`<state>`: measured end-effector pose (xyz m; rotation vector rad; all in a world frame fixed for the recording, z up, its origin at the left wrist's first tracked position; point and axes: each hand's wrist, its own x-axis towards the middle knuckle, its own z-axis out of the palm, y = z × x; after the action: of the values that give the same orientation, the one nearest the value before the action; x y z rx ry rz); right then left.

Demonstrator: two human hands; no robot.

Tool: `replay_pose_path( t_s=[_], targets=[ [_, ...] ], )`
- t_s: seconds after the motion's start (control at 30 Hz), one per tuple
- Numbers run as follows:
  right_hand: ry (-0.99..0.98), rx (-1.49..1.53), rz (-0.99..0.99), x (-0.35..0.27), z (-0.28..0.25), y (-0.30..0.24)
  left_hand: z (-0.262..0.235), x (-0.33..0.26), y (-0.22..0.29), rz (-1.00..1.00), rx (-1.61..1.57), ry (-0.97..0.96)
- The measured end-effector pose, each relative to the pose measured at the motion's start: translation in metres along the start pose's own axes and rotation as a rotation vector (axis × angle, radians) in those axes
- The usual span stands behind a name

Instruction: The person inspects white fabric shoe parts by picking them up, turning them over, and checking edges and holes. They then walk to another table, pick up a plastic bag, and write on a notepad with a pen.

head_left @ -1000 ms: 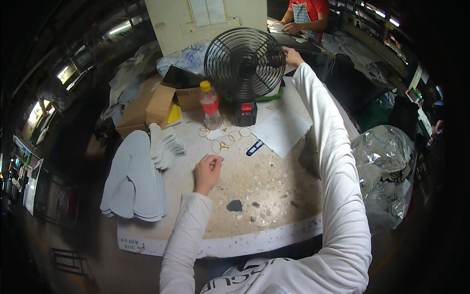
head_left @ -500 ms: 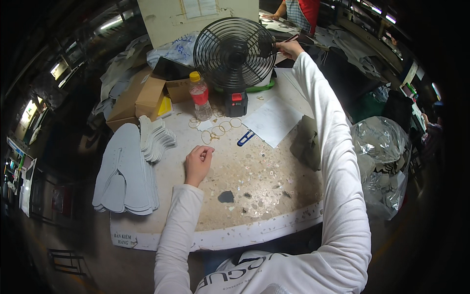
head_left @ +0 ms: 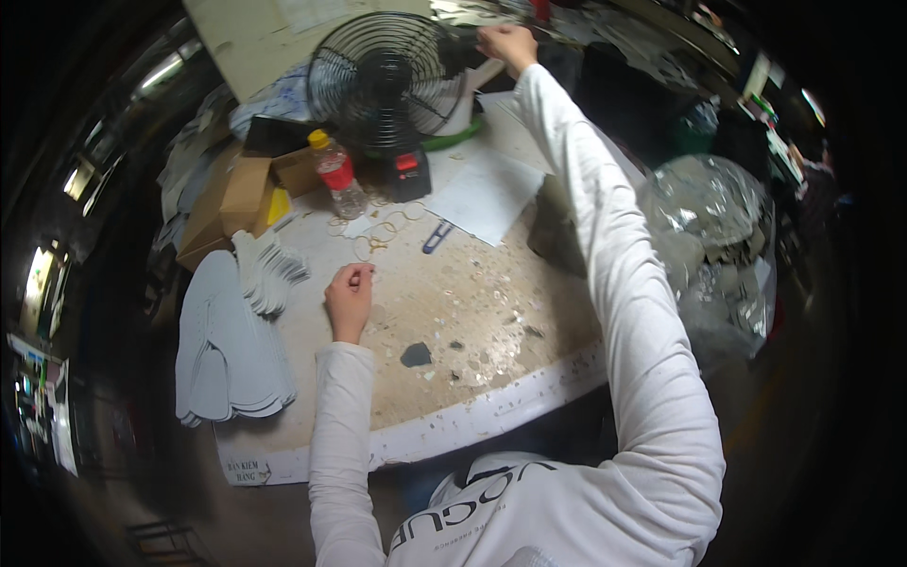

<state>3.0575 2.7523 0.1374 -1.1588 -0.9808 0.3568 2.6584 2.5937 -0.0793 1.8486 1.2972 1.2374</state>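
Note:
My left hand (head_left: 350,298) rests on the stained worktop (head_left: 472,302) with its fingers curled together, pinching something too small to make out. Just ahead of it lie several loose rubber bands (head_left: 383,231) and a small blue tool (head_left: 436,236). My right arm stretches far across the table, and my right hand (head_left: 507,42) is closed at the far edge beside the black wire-caged fan (head_left: 383,80). What the right hand grips is not clear.
A stack of grey sole-shaped sheets (head_left: 227,340) lies at the left. Cardboard boxes (head_left: 241,194), a red-labelled bottle (head_left: 337,175), a white paper sheet (head_left: 487,194) and a dark patch (head_left: 416,354) are on the table. A clear plastic bag (head_left: 718,246) bulges at the right.
The view has tilted so the table sits lower and closer. My right hand stays reached out by the fan. My left hand has barely moved.

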Motion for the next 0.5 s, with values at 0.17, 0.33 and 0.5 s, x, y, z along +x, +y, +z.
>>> replay_pose_path(
  t_s=[0.17, 0.33, 0.5],
  targets=[
    [0.238, 0.208, -0.091, -0.091, -0.015, -0.034, 0.003, 0.004, -0.012, -0.015, -0.114, -0.03],
    [0.014, -0.058, -0.443, -0.23, -0.046, -0.087, 0.0, 0.004, -0.018, -0.008, -0.25, -0.103],
    [-0.24, -0.231, -0.384, -0.318, -0.15, -0.133, 0.0, 0.002, -0.02, 0.003, -0.153, -0.16]
  ],
)
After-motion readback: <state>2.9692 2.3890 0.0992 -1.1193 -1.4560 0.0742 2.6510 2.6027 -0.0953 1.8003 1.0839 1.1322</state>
